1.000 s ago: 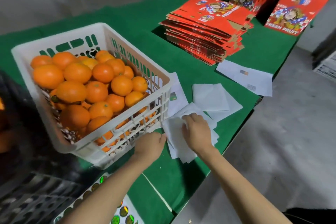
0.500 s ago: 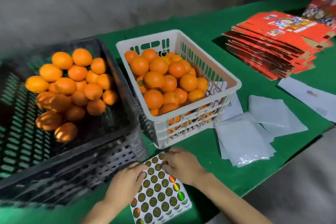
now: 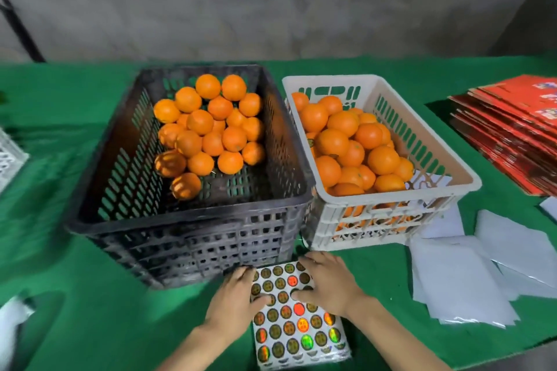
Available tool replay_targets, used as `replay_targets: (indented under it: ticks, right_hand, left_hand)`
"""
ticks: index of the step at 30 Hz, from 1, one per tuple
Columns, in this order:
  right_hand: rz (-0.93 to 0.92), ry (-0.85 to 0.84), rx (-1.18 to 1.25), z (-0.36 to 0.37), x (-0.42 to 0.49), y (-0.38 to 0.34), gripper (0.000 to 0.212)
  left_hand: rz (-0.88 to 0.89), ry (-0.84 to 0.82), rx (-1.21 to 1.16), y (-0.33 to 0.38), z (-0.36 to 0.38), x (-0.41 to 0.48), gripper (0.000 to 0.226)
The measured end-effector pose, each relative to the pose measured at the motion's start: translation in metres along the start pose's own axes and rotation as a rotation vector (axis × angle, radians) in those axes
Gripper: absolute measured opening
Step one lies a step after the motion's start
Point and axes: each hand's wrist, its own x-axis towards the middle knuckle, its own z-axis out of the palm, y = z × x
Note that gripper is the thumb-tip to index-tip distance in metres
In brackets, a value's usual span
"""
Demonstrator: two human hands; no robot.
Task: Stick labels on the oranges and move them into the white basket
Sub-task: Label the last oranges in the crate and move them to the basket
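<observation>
A sheet of round holographic labels (image 3: 298, 325) lies on the green table at the front edge. My left hand (image 3: 238, 295) rests on the sheet's left edge, thumb on the labels. My right hand (image 3: 325, 283) lies over its upper right part, fingers spread and touching the labels. A black crate (image 3: 187, 220) behind the sheet holds several oranges (image 3: 208, 129) at its far end. To its right, touching it, the white basket (image 3: 388, 197) is heaped with oranges (image 3: 346, 141).
Loose white backing sheets (image 3: 464, 277) lie to the right of the basket. A stack of flat red cartons (image 3: 512, 129) sits at the far right. Part of another white basket (image 3: 9, 159) shows at the left edge. A grey wall stands behind the table.
Both hands left the white backing sheets and came to the label sheet. My view swung left, bringing the black crate into sight. The hands have spread further over the labels.
</observation>
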Motion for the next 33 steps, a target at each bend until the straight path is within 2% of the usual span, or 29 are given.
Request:
replay_targets:
  ticks: [3,12,14,19,22,28,33]
  right_hand:
    - [0.002,0.000,0.015,-0.002,0.002,0.000,0.092]
    - [0.001,0.011,-0.049,-0.010,0.009,-0.005,0.082]
    - [-0.011,0.041,-0.074,-0.011,0.009,-0.006,0.071]
    - [-0.076,0.199,-0.060,-0.016,0.005,-0.004,0.020]
    - [-0.084,0.233,0.011,-0.021,0.002,-0.005,0.008]
    - [-0.197,0.245,0.056,-0.034,-0.002,-0.002,0.016]
    - [-0.268,0.200,0.087,-0.037,-0.005,0.002,0.021]
  left_hand:
    - [-0.024,0.004,-0.030,0.003,-0.001,0.001,0.077]
    - [-0.033,0.059,0.060,0.011,-0.004,-0.002,0.071]
    - [-0.022,0.082,0.075,0.012,-0.003,-0.003,0.071]
    - [0.022,0.115,0.157,0.014,-0.004,-0.007,0.073]
    - [0.031,0.119,0.156,0.015,-0.005,-0.011,0.066]
    - [0.047,0.183,0.063,0.016,-0.026,-0.011,0.021]
    - [0.105,0.195,0.084,0.014,-0.034,-0.010,0.013]
